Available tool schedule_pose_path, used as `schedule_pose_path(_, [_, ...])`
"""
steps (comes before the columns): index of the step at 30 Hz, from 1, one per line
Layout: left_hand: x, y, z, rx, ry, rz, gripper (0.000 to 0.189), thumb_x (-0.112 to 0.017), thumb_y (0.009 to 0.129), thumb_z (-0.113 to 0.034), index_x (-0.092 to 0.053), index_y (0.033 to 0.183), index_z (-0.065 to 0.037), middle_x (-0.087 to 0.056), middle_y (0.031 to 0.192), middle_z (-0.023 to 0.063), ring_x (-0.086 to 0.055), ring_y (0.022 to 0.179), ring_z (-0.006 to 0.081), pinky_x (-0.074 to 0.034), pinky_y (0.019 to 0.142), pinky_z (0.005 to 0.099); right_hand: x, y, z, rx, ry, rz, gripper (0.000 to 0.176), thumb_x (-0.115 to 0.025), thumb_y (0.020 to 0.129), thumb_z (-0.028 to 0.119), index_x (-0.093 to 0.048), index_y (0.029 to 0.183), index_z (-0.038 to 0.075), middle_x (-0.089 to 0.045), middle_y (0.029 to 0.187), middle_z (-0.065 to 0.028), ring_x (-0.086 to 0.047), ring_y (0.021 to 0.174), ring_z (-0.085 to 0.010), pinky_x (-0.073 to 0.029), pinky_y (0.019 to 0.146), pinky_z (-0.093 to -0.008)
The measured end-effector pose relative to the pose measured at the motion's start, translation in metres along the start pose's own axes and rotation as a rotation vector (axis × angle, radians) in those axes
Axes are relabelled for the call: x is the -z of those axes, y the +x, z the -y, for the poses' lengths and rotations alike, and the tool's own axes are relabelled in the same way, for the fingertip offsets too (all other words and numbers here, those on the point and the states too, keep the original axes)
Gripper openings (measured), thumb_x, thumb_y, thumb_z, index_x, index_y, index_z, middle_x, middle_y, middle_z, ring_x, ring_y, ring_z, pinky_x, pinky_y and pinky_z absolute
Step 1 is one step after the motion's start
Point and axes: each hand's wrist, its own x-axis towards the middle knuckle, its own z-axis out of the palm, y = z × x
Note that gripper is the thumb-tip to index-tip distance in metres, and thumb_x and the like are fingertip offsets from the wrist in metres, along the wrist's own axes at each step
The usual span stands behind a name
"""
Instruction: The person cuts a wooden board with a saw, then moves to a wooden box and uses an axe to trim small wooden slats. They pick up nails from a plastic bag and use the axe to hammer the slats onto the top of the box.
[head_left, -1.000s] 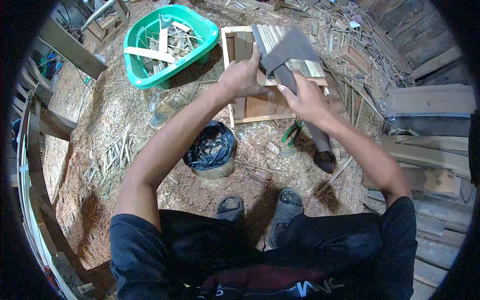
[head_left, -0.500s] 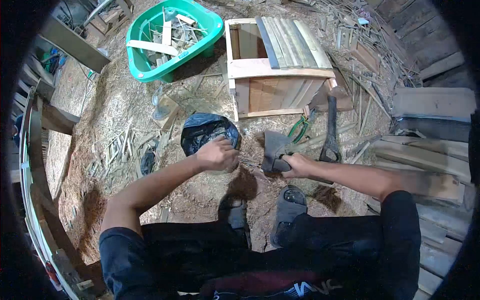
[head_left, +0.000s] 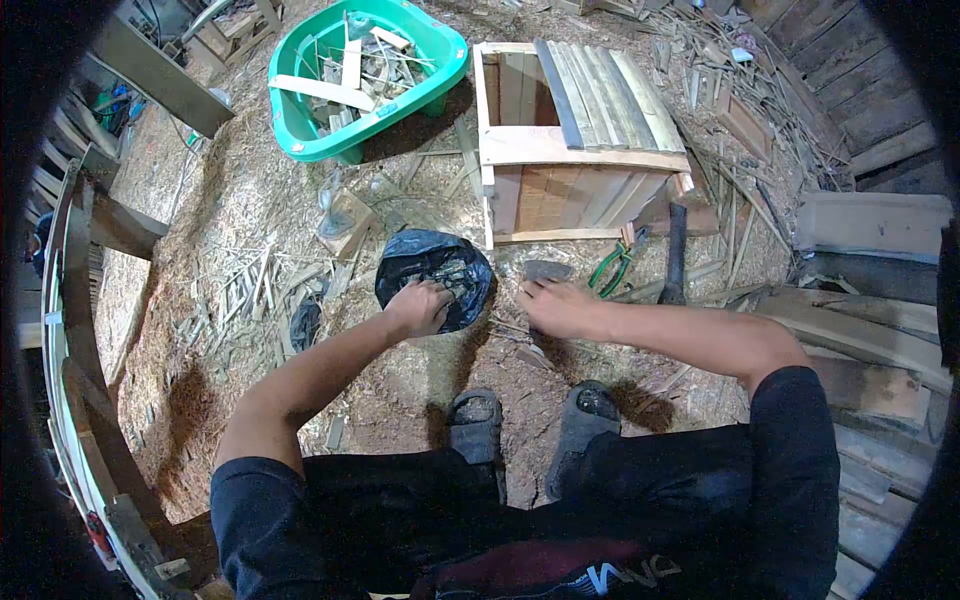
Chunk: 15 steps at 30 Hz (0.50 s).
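My left hand (head_left: 421, 306) reaches into the mouth of a black plastic bag (head_left: 398, 266) on the ground. Its fingers are curled down, and what they grip is hidden. Small greyish bits show inside the bag. My right hand (head_left: 560, 308) is closed over a broad dark axe blade (head_left: 549, 270), just right of the bag; most of the blade and any handle are covered by the hand and forearm. Green-handled pliers (head_left: 610, 270) lie beyond the right wrist. Past the right forearm, a dark tool handle (head_left: 677, 245) points away, its head hidden.
A small slatted wooden box (head_left: 580, 195) stands ahead. Beyond the bag at left is a green tub (head_left: 300, 146) of wood scraps. Planks (head_left: 850, 330) are stacked at right, and a wooden frame (head_left: 85, 290) stands at left. Sawdust and slivers cover the floor around my sandals (head_left: 580, 435).
My left hand has lowered into the bag. My right hand has moved left over the axe blade, which now shows less. The whole view has shifted slightly.
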Motion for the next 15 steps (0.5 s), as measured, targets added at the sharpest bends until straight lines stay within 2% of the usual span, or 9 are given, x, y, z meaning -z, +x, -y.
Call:
schedule_pose_path(5, [0.010, -0.001, -0.003, 0.010, -0.135, -0.056, 0.015, -0.058, 0.083, -0.016, -0.062, 0.090, -0.004, -0.064, 0.084, 0.0180, -0.063, 0.080, 0.0391, -0.052, 0.073, 0.0491, 0.011, 0.033, -0.003, 0.032, 0.278, -0.139, 0.020, -0.054, 0.093, 0.015, -0.051, 0.105, 0.000, -0.057, 0.109, -0.0200, -0.063, 0.096, -0.0381, -0.053, 0.084, -0.0458])
schedule_pose_path(6, [-0.008, -0.002, 0.005, 0.032, -0.198, -0.246, 0.010, -0.058, 0.082, -0.013, -0.060, 0.085, -0.003, -0.064, 0.080, 0.0186, -0.062, 0.074, 0.0395, -0.052, 0.067, 0.0493, 0.012, 0.044, 0.000, 0.033, 0.353, -0.170, 0.020, -0.055, 0.093, 0.015, -0.051, 0.106, 0.000, -0.057, 0.109, -0.0196, -0.062, 0.095, -0.0377, -0.052, 0.084, -0.0457])
schedule_pose_path(9, [-0.008, -0.009, 0.014, 0.128, -0.191, -0.393, 0.009, -0.059, 0.082, -0.012, -0.061, 0.085, -0.004, -0.063, 0.079, 0.0186, -0.063, 0.077, 0.0394, -0.051, 0.069, 0.0490, 0.012, 0.080, 0.011, 0.104, 0.514, -0.322, 0.019, -0.058, 0.091, 0.012, -0.053, 0.107, 0.002, -0.058, 0.106, -0.0189, -0.062, 0.094, -0.0372, -0.051, 0.083, -0.0445])
schedule_pose_path(11, [-0.011, -0.015, 0.024, 0.221, -0.175, -0.321, 0.014, -0.060, 0.082, -0.013, -0.060, 0.091, -0.003, -0.062, 0.090, 0.0207, -0.061, 0.090, 0.0398, -0.050, 0.079, 0.0487, 0.020, 0.096, 0.021, 0.153, 0.601, -0.435, 0.019, -0.060, 0.090, 0.009, -0.055, 0.108, 0.002, -0.060, 0.103, -0.0187, -0.062, 0.093, -0.0370, -0.051, 0.082, -0.0433])
schedule_pose_path(13, [-0.013, -0.021, 0.027, 0.323, -0.137, -0.231, 0.019, -0.058, 0.083, -0.014, -0.058, 0.097, -0.001, -0.062, 0.102, 0.0217, -0.059, 0.100, 0.0396, -0.048, 0.087, 0.0482, 0.021, 0.109, 0.029, 0.139, 0.774, -0.373, 0.021, -0.060, 0.089, 0.005, -0.057, 0.110, 0.001, -0.063, 0.104, -0.0196, -0.063, 0.098, -0.0379, -0.051, 0.084, -0.0416])
schedule_pose_path(15, [-0.009, -0.029, 0.031, 0.190, -0.146, -0.269, 0.025, -0.057, 0.080, -0.010, -0.059, 0.103, 0.000, -0.062, 0.107, 0.0243, -0.059, 0.104, 0.0406, -0.048, 0.091, 0.0471, 0.015, 0.123, 0.031, 0.196, 0.750, -0.430, 0.019, -0.059, 0.090, 0.005, -0.058, 0.109, 0.000, -0.064, 0.104, -0.0204, -0.063, 0.097, -0.0386, -0.051, 0.084, -0.0414])
